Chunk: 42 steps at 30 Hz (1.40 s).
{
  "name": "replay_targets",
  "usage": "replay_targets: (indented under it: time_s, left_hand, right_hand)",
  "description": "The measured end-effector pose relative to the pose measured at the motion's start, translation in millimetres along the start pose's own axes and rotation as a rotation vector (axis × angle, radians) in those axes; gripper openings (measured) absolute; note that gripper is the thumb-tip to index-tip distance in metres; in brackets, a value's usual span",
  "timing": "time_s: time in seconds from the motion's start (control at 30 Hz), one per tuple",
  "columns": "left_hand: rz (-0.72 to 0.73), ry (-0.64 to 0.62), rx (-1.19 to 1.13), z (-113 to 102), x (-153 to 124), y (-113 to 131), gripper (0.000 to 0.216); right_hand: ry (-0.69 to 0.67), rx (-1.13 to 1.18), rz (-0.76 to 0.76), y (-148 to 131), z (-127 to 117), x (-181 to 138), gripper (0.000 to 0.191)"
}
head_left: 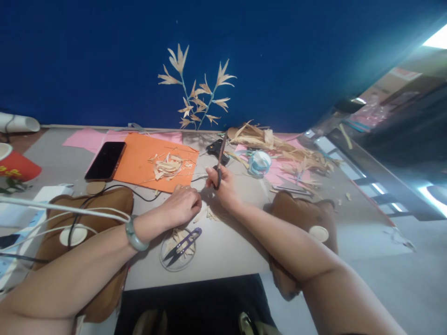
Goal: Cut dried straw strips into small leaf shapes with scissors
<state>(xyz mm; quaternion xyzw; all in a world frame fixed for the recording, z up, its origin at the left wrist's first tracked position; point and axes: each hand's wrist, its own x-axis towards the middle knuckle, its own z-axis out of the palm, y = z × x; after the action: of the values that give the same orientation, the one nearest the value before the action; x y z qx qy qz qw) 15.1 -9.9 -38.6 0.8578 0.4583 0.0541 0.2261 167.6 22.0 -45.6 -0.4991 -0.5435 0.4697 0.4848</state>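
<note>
Over the table [237, 251], right grip [226, 185] holds scissors [220, 164]; left grip [183, 204], partly hidden, I cannot tell

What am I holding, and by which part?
Your right hand holds scissors by the handle, blades pointing away from you. Whether your left hand holds anything can't be told.

- A deep blue wall or partition [104, 56], plain and smooth, rises behind the counter [230, 249].
- The counter has a pale grey top, its back edge running along the blue.
- To the right I see light grey floor [419, 279].
- White light [438, 37] glares upper right, above blurred, dark surroundings.
</note>
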Motion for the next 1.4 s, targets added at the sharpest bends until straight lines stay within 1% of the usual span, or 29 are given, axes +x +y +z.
replay_targets:
  time_s: [0.1,0.33,0.4,0.47,0.53,0.63,0.73,0.93,1.1,1.17,1.2,1.27,1.3,1.4]
  left_hand:
    - [0.004,0.013,0.0,-1,0,3,0.021]
    - [0.053,0.034,-0.041,5,-1,7,0.012]
    - [0.027,0.037,-0.117,5,-1,5,0.013]
    - [-0.041,0.029,-0.326,0,-1,0,0.01]
    - [-0.122,0.052,-0.628,-10,-2,-6,0.009]
    - [-0.209,0.224,-1.009,-28,-2,-15,0.018]
    - [-0.249,0.366,-1.22,-41,-2,-20,0.022]
    - [-0.277,0.494,-1.3,-48,-2,-23,0.023]
    - [-0.26,0.521,-1.287,-47,-1,-27,0.017]
    - [-0.239,0.537,-1.266,-47,-1,-29,0.015]
    - [-0.233,0.539,-1.245,-49,-2,-30,0.015]
    - [-0.217,0.462,-1.175,-54,-6,-30,0.016]
    - [-0.194,0.353,-1.117,-58,-8,-30,0.016]
    - [-0.071,-0.205,-0.855,-67,-18,-28,0.012]
  right_hand:
    - [0.005,0.006,-0.009,0,0,0,0.037]
    - [0.007,0.008,-0.031,2,2,0,0.039]
    - [0.001,0.021,-0.031,3,1,1,0.039]
    - [-0.003,0.04,-0.025,3,0,1,0.038]
    - [-0.008,0.06,-0.012,2,0,1,0.039]
    - [-0.033,0.084,0.024,1,0,-1,0.041]
    - [-0.099,0.085,0.059,-1,1,-3,0.041]
    - [-0.265,0.086,0.125,-4,3,-8,0.041]
    - [-0.416,0.054,0.174,-14,4,-12,0.046]
    - [-0.445,0.032,0.184,-15,5,-14,0.047]
    - [-0.435,0.028,0.176,-15,5,-14,0.047]
    - [-0.369,0.023,0.139,-14,3,-12,0.046]
    - [-0.316,0.018,0.112,-13,2,-11,0.045]
    - [-0.188,-0.018,0.037,-9,-2,-7,0.041]
